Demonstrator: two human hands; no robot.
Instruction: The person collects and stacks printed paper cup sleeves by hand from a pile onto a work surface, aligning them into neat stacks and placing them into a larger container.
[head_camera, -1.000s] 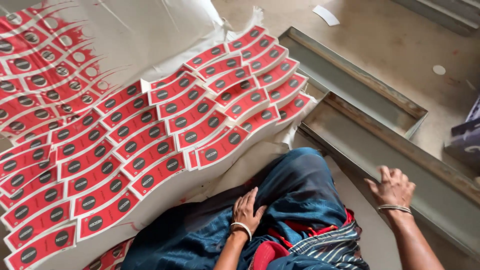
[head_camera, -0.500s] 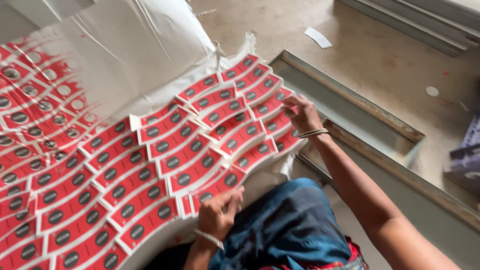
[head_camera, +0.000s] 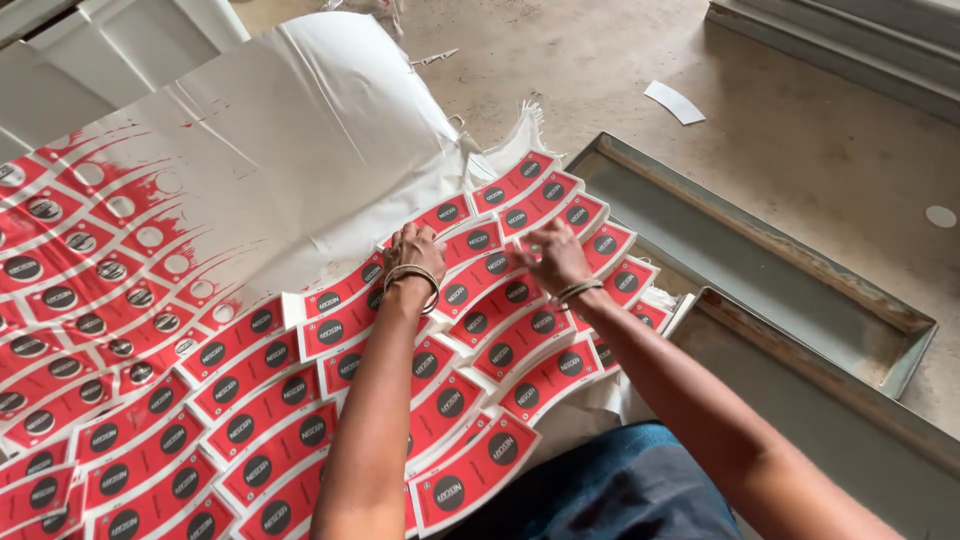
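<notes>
Far left: white sheet (head_camera: 300, 130) with labels already punched out, holes showing. Centre: red labels (head_camera: 250, 400) lie intact in rows. Left hand (head_camera: 413, 252) and right hand (head_camera: 553, 256) press flat on them, fingers spread, gripping nothing. Metal trays (head_camera: 800, 300) lie at right.

**Concrete floor and what is laid on it**

A bare concrete floor (head_camera: 800, 170) is seen across the upper right. Two shallow metal trays (head_camera: 760, 280) are set on it at right, a white paper scrap (head_camera: 673, 102) at top, and a large white sheet (head_camera: 300, 130) at upper left.
</notes>
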